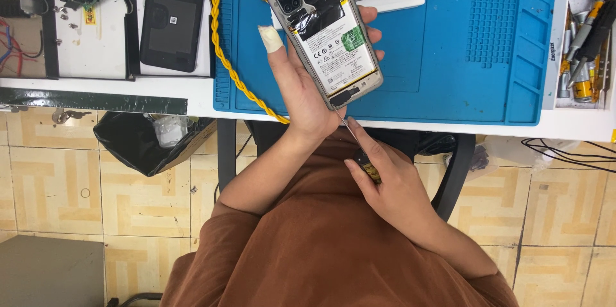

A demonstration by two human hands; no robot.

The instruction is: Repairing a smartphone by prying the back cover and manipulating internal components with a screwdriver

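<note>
An opened grey smartphone with its back cover off is gripped in the left hand above the blue silicone mat on the white tabletop. The right hand is closed around a thin metal screwdriver, whose tip meets the phone's lower edge.

Patterned beige floor tiles beneath white workbench.

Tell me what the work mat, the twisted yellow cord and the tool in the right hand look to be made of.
Blue work mat: seemingly silicone or rubber, matte, with moulded ridges and compartments. Twisted yellow cord: apparently braided fabric sleeving, dull and rope-like. Screwdriver in the right hand: thin shiny shaft, likely steel; dark handle with a yellowish band, probably plastic, mostly hidden by fingers.
</note>
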